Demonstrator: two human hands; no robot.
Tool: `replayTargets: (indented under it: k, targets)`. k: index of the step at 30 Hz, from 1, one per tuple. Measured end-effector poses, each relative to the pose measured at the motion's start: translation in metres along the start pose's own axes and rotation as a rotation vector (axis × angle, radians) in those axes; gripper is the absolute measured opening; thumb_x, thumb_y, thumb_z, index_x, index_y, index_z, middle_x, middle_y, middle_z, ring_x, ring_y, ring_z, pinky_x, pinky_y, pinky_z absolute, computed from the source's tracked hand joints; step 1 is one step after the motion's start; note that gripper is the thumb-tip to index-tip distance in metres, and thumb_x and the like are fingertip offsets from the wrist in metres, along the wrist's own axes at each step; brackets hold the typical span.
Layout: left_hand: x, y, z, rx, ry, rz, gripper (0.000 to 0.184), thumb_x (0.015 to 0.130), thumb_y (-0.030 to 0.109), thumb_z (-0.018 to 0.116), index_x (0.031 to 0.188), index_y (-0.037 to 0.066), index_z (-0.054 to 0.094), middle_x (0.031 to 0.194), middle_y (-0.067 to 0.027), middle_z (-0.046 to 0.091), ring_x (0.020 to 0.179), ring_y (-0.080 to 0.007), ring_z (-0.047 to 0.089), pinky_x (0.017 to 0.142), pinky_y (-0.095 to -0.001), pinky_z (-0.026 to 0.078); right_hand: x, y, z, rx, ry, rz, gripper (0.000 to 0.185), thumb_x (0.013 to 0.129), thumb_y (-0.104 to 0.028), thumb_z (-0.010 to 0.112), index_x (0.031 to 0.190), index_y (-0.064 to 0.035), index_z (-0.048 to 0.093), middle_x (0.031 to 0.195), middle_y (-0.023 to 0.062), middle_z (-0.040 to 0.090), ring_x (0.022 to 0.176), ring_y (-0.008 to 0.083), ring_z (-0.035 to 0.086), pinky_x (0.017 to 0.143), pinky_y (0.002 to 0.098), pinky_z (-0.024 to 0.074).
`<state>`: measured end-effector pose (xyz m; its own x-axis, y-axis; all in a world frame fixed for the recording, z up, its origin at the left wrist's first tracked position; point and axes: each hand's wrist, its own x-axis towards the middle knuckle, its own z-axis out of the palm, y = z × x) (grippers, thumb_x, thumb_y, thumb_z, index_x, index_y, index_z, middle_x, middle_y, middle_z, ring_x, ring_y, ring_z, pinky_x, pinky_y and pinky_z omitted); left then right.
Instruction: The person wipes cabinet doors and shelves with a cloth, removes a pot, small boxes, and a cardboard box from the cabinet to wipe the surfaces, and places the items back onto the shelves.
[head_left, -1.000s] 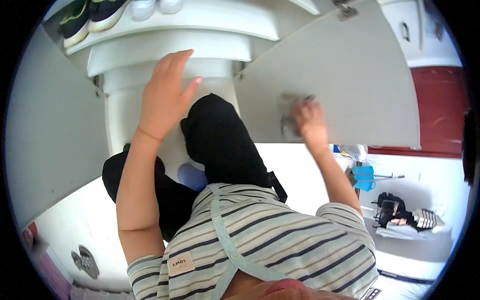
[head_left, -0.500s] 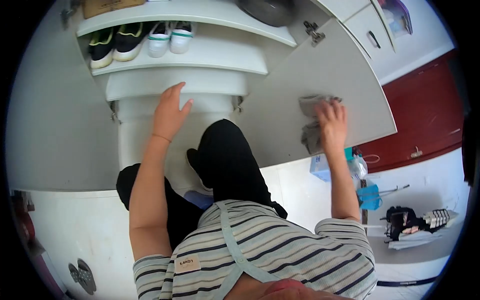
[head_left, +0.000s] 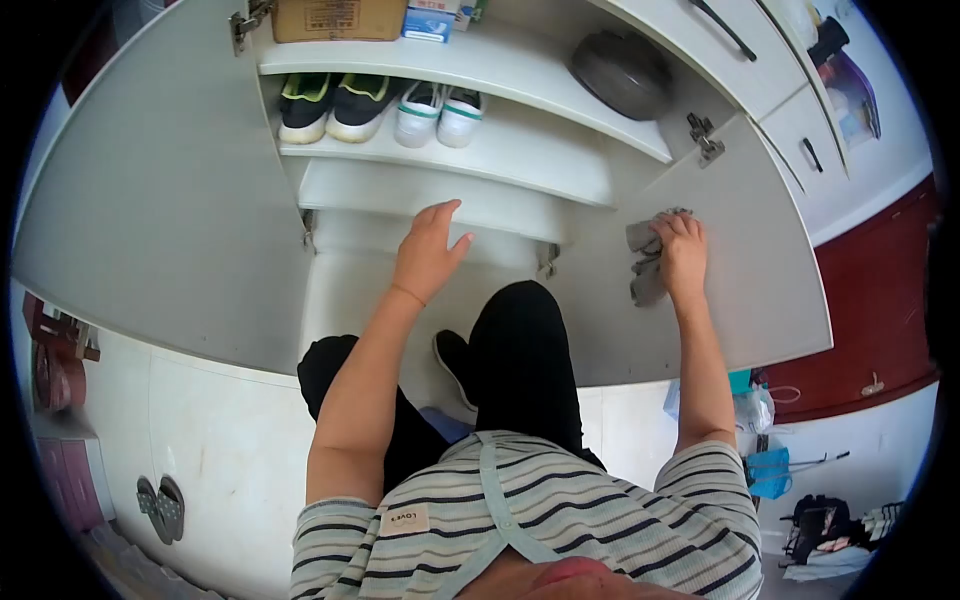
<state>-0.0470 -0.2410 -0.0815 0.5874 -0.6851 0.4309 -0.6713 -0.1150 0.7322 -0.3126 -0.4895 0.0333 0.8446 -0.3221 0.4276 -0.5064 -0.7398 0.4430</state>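
Observation:
My right hand (head_left: 683, 255) presses a crumpled grey cloth (head_left: 648, 284) against the inner face of the right cabinet door (head_left: 740, 300), with its fingers bent over the cloth's upper part. In front of the lower shelves my left hand (head_left: 430, 252) hangs in the air, fingers apart and nothing in it. Above it, black sneakers with yellow-green lining (head_left: 358, 108) and white shoes with green bands (head_left: 460, 117) stand on a shelf (head_left: 540, 168).
A cardboard box (head_left: 338, 18), a blue-and-white box (head_left: 430, 22) and a dark round pan (head_left: 622, 74) occupy the upper shelf. The left door (head_left: 150, 200) stands open. Grey slippers (head_left: 162, 508) lie on the floor, left.
The view has shifted, showing more upper shelf. My right hand has moved up the right door with the cloth, and its motion blur is gone. My left hand stays open before the shelves.

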Motion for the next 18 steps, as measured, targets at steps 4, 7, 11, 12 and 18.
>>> replayTargets:
  k: [4, 7, 11, 12, 18]
  targets:
    - [0.002, -0.005, -0.007, 0.024, 0.027, -0.015, 0.046, 0.081, 0.022, 0.062, 0.121, 0.005, 0.047, 0.119, -0.0158, 0.052, 0.112, -0.0327, 0.047, 0.091, -0.0395, 0.043, 0.053, 0.013, -0.036, 0.258, 0.26, 0.112, 0.053, 0.065, 0.013, 0.048, 0.11, -0.0124, 0.061, 0.11, 0.0088, 0.059, 0.106, 0.0303, 0.051, 0.09, 0.0401, 0.0429]
    - [0.003, -0.009, -0.01, 0.045, 0.034, -0.015, 0.046, 0.081, 0.022, 0.061, 0.121, 0.004, 0.047, 0.119, -0.0159, 0.052, 0.113, -0.0327, 0.047, 0.091, -0.0396, 0.043, 0.089, 0.016, -0.065, 0.155, 0.483, 0.117, 0.054, 0.068, 0.011, 0.049, 0.115, -0.0141, 0.058, 0.116, 0.0083, 0.057, 0.109, 0.0293, 0.05, 0.092, 0.04, 0.0408]
    - [0.007, -0.007, -0.014, 0.041, 0.005, -0.04, 0.046, 0.081, 0.021, 0.062, 0.121, 0.004, 0.047, 0.119, -0.016, 0.052, 0.113, -0.0326, 0.047, 0.092, -0.0395, 0.043, 0.085, 0.042, -0.041, -0.261, 0.546, 0.191, 0.044, 0.077, 0.002, 0.047, 0.116, -0.0134, 0.058, 0.119, 0.0068, 0.056, 0.113, 0.029, 0.048, 0.098, 0.0422, 0.0345]
    - [0.008, -0.007, -0.014, 0.032, 0.003, -0.047, 0.046, 0.081, 0.021, 0.062, 0.122, 0.005, 0.047, 0.12, -0.0165, 0.052, 0.114, -0.0329, 0.046, 0.094, -0.0391, 0.041, 0.076, 0.042, -0.034, -0.284, 0.424, 0.166, 0.044, 0.075, 0.004, 0.047, 0.114, -0.0125, 0.059, 0.118, 0.0072, 0.056, 0.114, 0.0282, 0.047, 0.097, 0.0415, 0.036]
    - [0.015, -0.002, -0.001, -0.024, -0.033, -0.029, 0.046, 0.082, 0.02, 0.062, 0.123, 0.005, 0.047, 0.122, -0.0168, 0.051, 0.115, -0.0328, 0.047, 0.095, -0.0384, 0.039, 0.039, -0.005, -0.006, 0.315, 0.048, 0.263, 0.043, 0.069, 0.008, 0.051, 0.107, -0.0096, 0.06, 0.111, 0.0081, 0.058, 0.108, 0.0273, 0.051, 0.094, 0.0384, 0.0393]
